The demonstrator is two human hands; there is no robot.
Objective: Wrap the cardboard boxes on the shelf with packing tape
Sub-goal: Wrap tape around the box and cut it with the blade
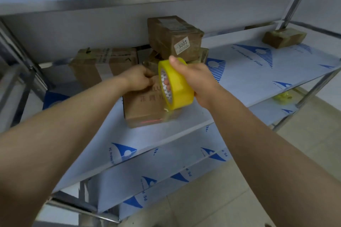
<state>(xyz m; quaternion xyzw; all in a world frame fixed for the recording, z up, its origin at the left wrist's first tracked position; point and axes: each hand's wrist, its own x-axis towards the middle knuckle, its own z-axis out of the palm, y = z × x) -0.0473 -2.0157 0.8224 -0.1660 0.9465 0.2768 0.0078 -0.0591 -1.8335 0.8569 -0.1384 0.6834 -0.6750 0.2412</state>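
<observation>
Right hand (195, 81) grips the yellow tape roll (176, 84), thumb over its rim, fingers through the core, just above the front cardboard box's (143, 105) right edge. Left hand (139, 78) is clenched on that box's top far edge. At 12 o'clock stacked boxes (174, 37) crowd close; toward 3 o'clock the shelf (258, 79) lies bare.

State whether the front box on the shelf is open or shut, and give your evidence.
Shut: the front box shows closed flaps on top, with the left hand pressing on it.
</observation>
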